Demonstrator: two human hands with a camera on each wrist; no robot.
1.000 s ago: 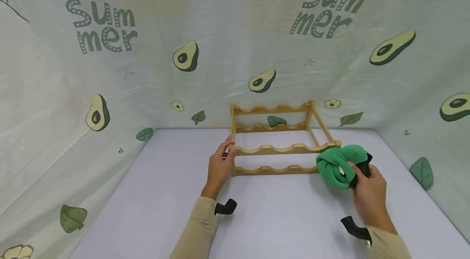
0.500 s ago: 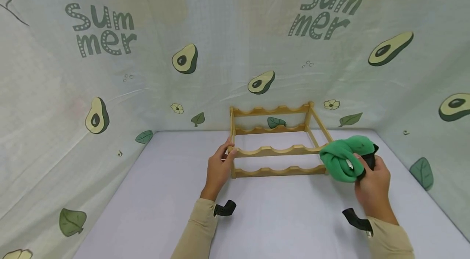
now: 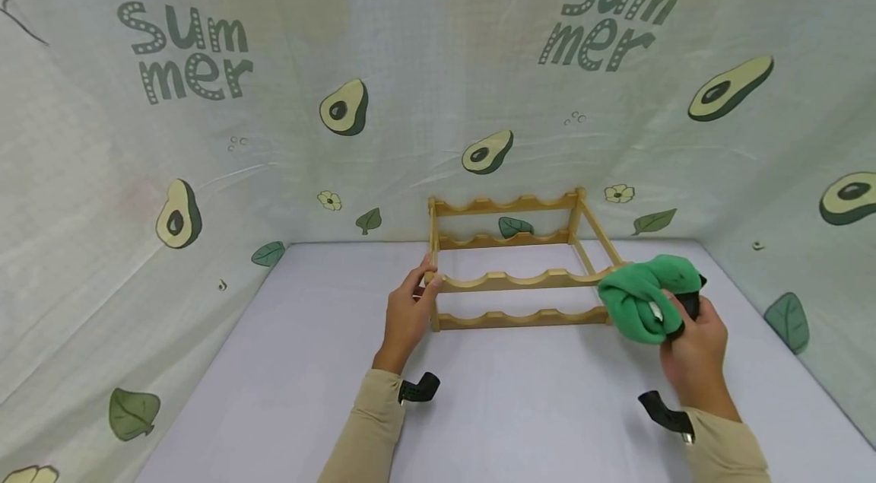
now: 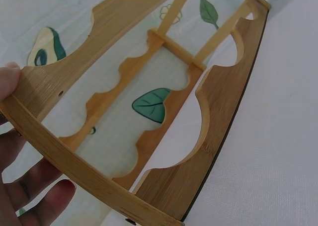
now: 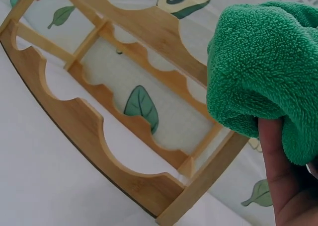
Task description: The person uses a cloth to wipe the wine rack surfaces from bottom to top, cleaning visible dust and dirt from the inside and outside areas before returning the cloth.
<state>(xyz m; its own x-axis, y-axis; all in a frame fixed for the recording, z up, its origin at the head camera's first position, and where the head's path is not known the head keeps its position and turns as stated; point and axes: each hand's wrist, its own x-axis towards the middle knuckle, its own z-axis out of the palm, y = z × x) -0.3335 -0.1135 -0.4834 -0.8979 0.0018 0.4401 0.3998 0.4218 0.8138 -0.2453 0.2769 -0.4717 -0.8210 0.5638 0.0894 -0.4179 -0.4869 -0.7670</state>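
A wooden rack with scalloped rails stands on the white table, near the cloth backdrop. My left hand grips its left front corner; in the left wrist view the thumb and fingers lie on either side of the end post. My right hand holds a bunched green terry cloth with a black part by the thumb. The cloth is at the rack's right front corner and hides part of it in the head view. Whether cloth and wood touch is unclear.
White table surface extends in front of the rack and to both sides. A printed backdrop with avocados and leaves hangs behind and along the sides. Black wrist mounts sit at both sleeve cuffs.
My right hand has lifted the green cloth slightly up and to the right, uncovering more of the rack's lower right front corner. The left hand and rack stay in place.
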